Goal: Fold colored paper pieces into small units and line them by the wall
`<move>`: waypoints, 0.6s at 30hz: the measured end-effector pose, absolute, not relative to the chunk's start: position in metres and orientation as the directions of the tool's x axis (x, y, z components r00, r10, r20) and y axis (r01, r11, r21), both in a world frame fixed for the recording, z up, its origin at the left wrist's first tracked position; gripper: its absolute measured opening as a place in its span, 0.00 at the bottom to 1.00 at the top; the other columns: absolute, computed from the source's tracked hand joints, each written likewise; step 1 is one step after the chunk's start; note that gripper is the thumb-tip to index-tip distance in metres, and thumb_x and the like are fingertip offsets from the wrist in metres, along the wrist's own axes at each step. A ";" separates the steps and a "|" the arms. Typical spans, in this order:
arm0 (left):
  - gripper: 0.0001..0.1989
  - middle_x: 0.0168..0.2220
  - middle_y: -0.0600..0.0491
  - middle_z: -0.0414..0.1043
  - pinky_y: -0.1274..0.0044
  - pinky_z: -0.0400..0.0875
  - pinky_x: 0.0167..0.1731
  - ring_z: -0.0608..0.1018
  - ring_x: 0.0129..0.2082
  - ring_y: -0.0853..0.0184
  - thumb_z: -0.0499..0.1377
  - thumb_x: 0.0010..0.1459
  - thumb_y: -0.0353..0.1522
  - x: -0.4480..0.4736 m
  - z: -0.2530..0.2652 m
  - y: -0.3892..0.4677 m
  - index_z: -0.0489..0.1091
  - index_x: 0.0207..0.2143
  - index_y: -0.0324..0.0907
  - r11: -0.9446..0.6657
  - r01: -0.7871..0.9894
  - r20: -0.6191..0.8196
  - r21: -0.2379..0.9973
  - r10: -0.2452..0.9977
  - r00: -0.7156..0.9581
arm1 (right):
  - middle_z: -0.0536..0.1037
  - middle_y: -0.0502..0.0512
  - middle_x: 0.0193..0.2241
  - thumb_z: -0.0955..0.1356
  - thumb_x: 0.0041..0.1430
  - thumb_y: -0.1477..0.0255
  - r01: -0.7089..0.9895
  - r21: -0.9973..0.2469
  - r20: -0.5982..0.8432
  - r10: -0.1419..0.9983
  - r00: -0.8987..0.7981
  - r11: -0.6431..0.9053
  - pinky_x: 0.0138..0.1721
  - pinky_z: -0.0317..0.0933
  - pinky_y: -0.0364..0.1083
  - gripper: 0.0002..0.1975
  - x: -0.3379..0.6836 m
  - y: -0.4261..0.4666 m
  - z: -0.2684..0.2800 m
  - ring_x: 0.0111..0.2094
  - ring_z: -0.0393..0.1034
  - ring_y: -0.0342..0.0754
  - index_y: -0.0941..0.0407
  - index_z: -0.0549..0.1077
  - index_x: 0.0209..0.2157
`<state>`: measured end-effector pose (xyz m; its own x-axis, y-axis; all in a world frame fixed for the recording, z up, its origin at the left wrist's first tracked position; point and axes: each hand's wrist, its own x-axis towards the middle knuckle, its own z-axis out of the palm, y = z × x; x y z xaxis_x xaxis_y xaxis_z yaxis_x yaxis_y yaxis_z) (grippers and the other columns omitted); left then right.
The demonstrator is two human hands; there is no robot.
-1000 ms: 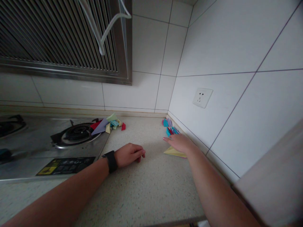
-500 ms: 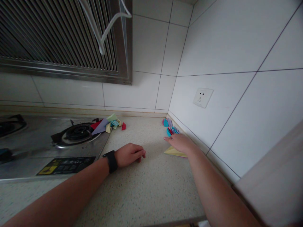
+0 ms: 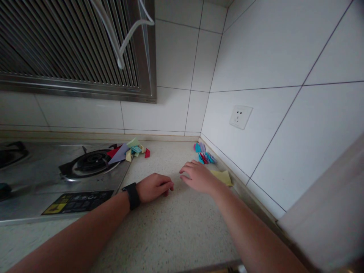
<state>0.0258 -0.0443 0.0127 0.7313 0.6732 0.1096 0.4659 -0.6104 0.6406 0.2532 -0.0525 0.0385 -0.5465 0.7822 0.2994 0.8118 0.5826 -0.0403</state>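
My left hand, with a black band at the wrist, rests on the speckled countertop. Its fingers are curled in, and nothing shows between them. To its right, my right hand hovers low over the counter, thumb and fingers apart, holding nothing. A sheet of yellow paper lies just beyond my right wrist, partly hidden by it. Behind that hand sits a cluster of folded blue, red and purple paper pieces. A smaller cluster of folded paper pieces lies closer to the corner.
On the left is a gas stove. A heap of coloured paper overlaps its right burner, beside a small red folded piece. A range hood hangs above. White tiled walls meet at the corner, with a socket on the right.
My right hand has moved left, away from the folded pieces and the yellow paper, which now lies nearer the wall. My left hand stays in place.
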 end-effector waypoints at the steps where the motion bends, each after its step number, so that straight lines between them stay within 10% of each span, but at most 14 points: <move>1: 0.20 0.27 0.54 0.75 0.80 0.63 0.29 0.74 0.26 0.70 0.46 0.65 0.41 0.026 0.013 -0.044 0.74 0.35 0.41 -0.612 0.467 0.110 0.639 0.673 0.731 | 0.75 0.57 0.39 0.65 0.60 0.69 0.762 -0.054 0.285 0.741 -0.608 0.646 0.49 0.55 0.50 0.10 0.250 -0.054 0.037 0.45 0.65 0.50 0.56 0.75 0.41; 18: 0.22 0.25 0.54 0.73 0.80 0.60 0.27 0.71 0.24 0.71 0.45 0.66 0.43 0.024 0.014 -0.044 0.70 0.28 0.40 -0.722 0.457 0.197 0.519 0.622 0.758 | 0.73 0.54 0.32 0.65 0.55 0.79 0.559 -0.235 0.260 0.606 -0.752 0.795 0.42 0.59 0.45 0.04 0.233 -0.056 0.022 0.37 0.65 0.46 0.58 0.71 0.31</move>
